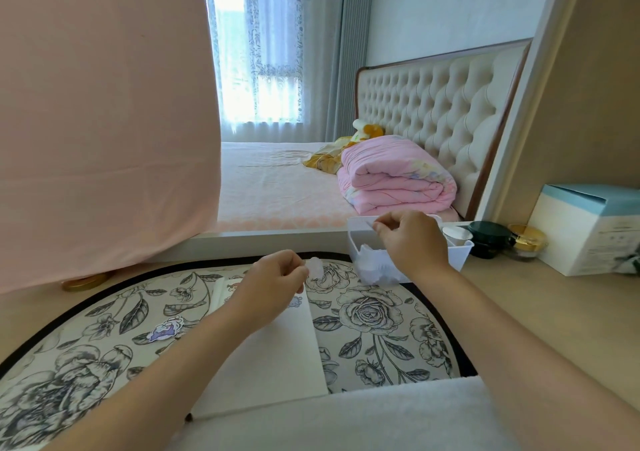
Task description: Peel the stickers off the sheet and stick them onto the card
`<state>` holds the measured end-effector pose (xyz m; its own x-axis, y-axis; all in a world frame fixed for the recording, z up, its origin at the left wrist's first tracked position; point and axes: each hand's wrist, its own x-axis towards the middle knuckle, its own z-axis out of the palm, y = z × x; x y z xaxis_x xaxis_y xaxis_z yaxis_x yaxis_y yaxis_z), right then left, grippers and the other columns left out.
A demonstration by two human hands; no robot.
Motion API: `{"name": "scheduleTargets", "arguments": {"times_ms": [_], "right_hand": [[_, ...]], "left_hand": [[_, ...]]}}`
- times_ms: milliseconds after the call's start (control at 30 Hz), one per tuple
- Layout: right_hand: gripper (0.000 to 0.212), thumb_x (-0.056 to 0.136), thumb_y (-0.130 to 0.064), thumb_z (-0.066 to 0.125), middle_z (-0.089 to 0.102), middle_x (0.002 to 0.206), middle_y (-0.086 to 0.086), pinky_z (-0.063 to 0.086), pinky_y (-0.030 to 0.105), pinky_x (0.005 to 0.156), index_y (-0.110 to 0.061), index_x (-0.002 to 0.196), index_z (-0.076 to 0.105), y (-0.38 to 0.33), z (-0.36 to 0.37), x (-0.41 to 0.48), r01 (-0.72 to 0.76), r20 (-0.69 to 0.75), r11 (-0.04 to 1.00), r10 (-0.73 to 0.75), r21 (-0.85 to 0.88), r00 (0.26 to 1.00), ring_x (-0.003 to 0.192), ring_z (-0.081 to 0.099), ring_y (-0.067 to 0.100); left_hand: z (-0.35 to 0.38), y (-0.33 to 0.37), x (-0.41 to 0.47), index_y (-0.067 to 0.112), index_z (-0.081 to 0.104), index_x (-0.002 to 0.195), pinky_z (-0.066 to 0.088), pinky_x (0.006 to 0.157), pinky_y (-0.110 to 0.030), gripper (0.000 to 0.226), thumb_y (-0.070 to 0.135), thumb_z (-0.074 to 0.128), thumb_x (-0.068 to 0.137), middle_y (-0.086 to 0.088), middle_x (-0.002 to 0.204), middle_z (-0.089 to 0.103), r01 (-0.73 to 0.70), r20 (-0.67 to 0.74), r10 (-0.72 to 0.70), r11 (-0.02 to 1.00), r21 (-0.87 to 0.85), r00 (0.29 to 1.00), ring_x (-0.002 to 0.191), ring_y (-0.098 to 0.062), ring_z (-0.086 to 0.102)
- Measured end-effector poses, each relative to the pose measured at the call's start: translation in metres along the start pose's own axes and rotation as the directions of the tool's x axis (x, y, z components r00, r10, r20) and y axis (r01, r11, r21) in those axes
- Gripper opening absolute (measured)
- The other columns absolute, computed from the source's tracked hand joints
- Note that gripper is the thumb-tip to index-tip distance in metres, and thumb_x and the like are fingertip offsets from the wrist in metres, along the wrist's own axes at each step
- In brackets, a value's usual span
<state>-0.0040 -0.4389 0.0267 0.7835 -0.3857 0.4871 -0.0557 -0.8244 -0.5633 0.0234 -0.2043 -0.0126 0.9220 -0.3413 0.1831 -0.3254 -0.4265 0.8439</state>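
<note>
You look into a bedroom lit by daylight from a window veiled by sheer lace curtains, with a grey drape beside it. A bed with a tufted cream headboard carries 1 folded pink quilt. A pink cloth hangs at your left, and the wall is pale.

Folded pink quilt on bed; dark jar and perhaps gold jar beside pale-blue box.
</note>
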Motion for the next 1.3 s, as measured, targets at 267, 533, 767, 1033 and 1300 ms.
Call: {"name": "scheduleTargets", "arguments": {"times_ms": [267, 533, 767, 1033, 1300], "right_hand": [[0.020, 0.093, -0.029, 0.066, 0.074, 0.102, -0.011, 0.043, 0.025, 0.073, -0.028, 0.112, 0.073, -0.015, 0.009, -0.001, 0.089, 0.055, 0.991, -0.084, -0.101, 0.995, 0.091, 0.065, 0.014], [0.021, 0.074, -0.041, 0.083, 0.065, 0.094, -0.020, 0.047, 0.020, 0.073, -0.038, 0.091, 0.071, -0.085, 0.038, -0.052, 0.418, 0.314, 0.901, -0.432, 0.114, 0.846, 0.075, 0.057, -0.006], [0.007, 0.084, -0.042, 0.076, 0.065, 0.094, -0.019, 0.044, 0.022, 0.070, -0.037, 0.088, 0.074, -0.115, 0.069, -0.068, 0.500, 0.262, 0.862, -0.502, 0.081, 0.824, 0.077, 0.057, 0.000], [0.013, 0.081, -0.031, 0.081, 0.068, 0.078, -0.020, 0.040, 0.015, 0.061, -0.035, 0.072, 0.073, -0.136, 0.096, -0.082, 0.167, 0.290, 0.918, -0.280, 0.359, 0.915, 0.061, 0.055, -0.005], [0.015, 0.084, -0.021, 0.080, 0.076, 0.078, 0.004, 0.036, 0.022, 0.047, -0.009, 0.092, 0.078, -0.132, 0.091, -0.084, -0.361, 0.610, 0.720, -0.108, 0.593, 0.785, 0.052, 0.054, 0.012]], "left_hand": [[-0.008, -0.006, 0.000, 0.019, 0.064, 0.074, 0.045, 0.064, -0.032, 0.020, 0.018, 0.057, 0.093, 0.006, 0.063, 0.067, 0.070, -0.030, -0.071, 0.997, -0.035, 0.997, 0.058, -0.014, 0.053], [-0.039, -0.008, -0.019, 0.011, 0.065, 0.078, 0.039, 0.052, -0.025, 0.019, 0.013, 0.056, 0.095, 0.001, 0.062, 0.066, 0.137, -0.028, -0.145, 0.973, -0.184, 0.989, 0.054, -0.015, 0.054], [-0.076, -0.019, -0.039, 0.012, 0.060, 0.070, 0.037, 0.049, -0.027, 0.028, 0.013, 0.053, 0.097, -0.003, 0.060, 0.061, 0.230, -0.007, -0.242, 0.928, -0.295, 0.970, 0.048, -0.015, 0.051], [-0.102, -0.053, -0.049, 0.008, 0.061, 0.090, 0.033, 0.047, -0.026, 0.037, 0.040, 0.045, 0.101, -0.009, 0.068, 0.064, 0.295, 0.037, -0.337, 0.760, -0.579, 0.941, 0.049, -0.022, 0.052], [-0.106, -0.061, -0.059, 0.022, 0.070, 0.090, 0.045, 0.054, -0.020, 0.008, 0.026, 0.065, 0.094, 0.003, 0.080, 0.075, 0.054, -0.132, -0.074, 0.988, -0.148, 0.989, 0.058, -0.009, 0.060]]}}
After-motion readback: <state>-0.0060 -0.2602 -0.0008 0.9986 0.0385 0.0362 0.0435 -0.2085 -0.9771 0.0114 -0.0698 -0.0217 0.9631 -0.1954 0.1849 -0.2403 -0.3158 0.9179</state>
